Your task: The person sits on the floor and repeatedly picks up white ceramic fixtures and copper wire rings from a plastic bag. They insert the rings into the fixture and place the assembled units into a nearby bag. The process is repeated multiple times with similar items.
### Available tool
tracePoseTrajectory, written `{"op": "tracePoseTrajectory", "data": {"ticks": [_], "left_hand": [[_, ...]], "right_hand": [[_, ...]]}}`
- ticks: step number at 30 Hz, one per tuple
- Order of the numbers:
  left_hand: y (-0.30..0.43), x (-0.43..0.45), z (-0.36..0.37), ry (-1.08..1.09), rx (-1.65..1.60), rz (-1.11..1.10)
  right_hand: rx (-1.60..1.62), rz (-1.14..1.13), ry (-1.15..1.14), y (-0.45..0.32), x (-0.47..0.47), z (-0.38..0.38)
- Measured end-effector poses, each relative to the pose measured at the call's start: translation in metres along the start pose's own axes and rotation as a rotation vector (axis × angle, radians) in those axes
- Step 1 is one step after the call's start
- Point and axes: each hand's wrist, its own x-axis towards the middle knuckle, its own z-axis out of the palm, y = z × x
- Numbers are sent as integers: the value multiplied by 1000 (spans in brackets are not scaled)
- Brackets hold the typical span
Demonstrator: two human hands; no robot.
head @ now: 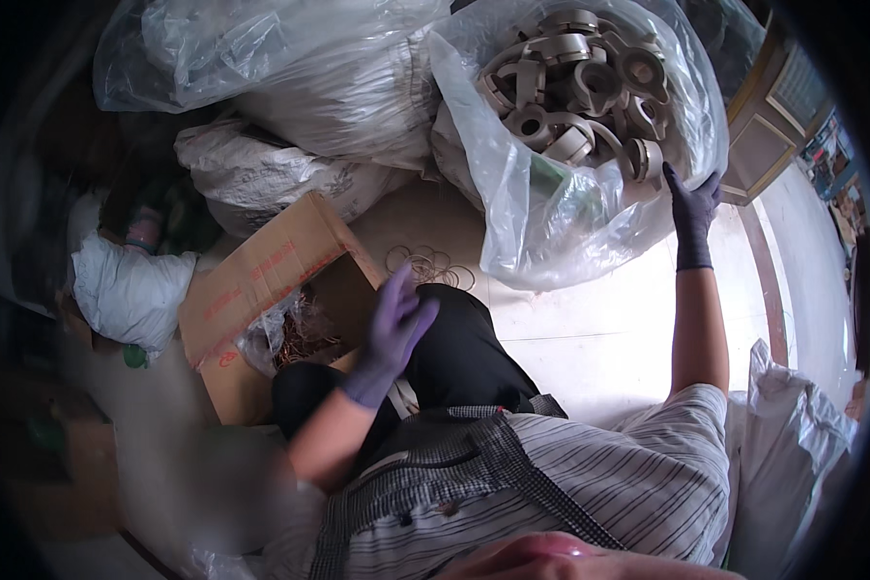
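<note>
My right hand (692,206), in a dark purple glove, is at the near right rim of a clear plastic bag (544,246). The bag is heaped with grey ring-shaped parts (598,83); one grey part (645,159) lies beside my fingertips. Whether the fingers grip the film or that part cannot be told. My left hand (399,326), gloved in purple and slightly blurred, is raised above my knee with its thumb apart and nothing seen in it. Next to it stands an open cardboard box (268,272) holding copper-coloured rings or wire (304,330) and crumpled clear plastic.
Several thin rings (431,267) lie on the floor beyond my knee. Large white woven sacks (348,109) stand at the back, a white bag (134,290) at the left, and another sack (783,435) at my right. A panelled door (768,116) is at the right.
</note>
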Motion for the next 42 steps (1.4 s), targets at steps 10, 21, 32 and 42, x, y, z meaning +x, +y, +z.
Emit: {"op": "tracePoseTrajectory", "data": {"ticks": [10, 21, 32, 42], "left_hand": [[110, 192, 108, -180, 441, 657], [180, 181, 55, -158, -306, 251], [202, 187, 57, -138, -653, 373], [-20, -157, -30, 10, 541, 338]], "right_hand": [[841, 194, -290, 51, 195, -63], [1040, 220, -369, -47, 215, -71], [250, -738, 222, -162, 12, -121], [674, -1054, -1260, -305, -232, -21]]}}
